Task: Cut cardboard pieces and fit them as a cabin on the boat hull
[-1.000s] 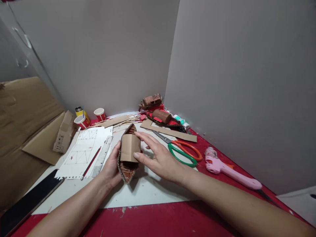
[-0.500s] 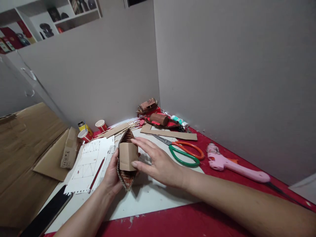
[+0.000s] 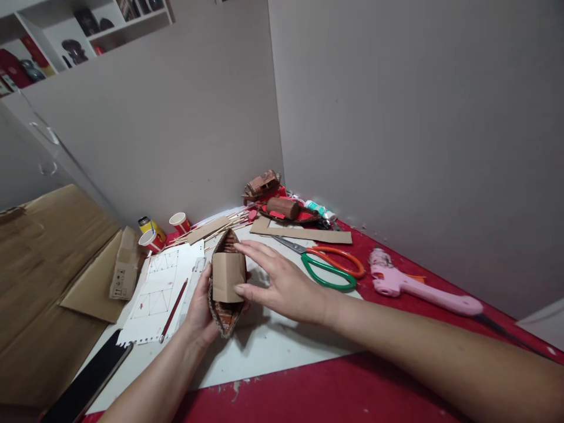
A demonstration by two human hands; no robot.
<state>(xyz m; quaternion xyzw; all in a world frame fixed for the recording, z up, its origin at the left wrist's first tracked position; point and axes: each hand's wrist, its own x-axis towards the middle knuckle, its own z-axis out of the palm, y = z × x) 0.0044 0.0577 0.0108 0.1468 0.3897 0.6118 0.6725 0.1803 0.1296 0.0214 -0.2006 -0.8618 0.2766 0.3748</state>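
Observation:
A small boat-shaped cardboard model (image 3: 228, 320), pointed at both ends with a brown patterned inside, is held above the white board. My left hand (image 3: 201, 311) grips it from the left and beneath, its fingertips partly showing beyond the right side. A folded plain cardboard piece (image 3: 228, 277) lies across the model's middle. My right hand (image 3: 273, 279) reaches over from the right, its thumb on the piece's lower right edge and its fingers near the upper right corner. Thumb and fingers span that edge. The underside of the model is hidden.
Scissors (image 3: 328, 267) and a pink glue gun (image 3: 423, 291) lie to the right. Left are a drawing sheet (image 3: 154, 282), pencil (image 3: 174, 310), black phone (image 3: 90, 376) and large cardboard (image 3: 39, 294). Paper cups (image 3: 179, 222), thin sticks (image 3: 238, 222) and two brown models (image 3: 282, 208) stand behind.
The view has shifted slightly. Both hands keep nearly the same hold on the model, with the cardboard piece tilted a little differently.

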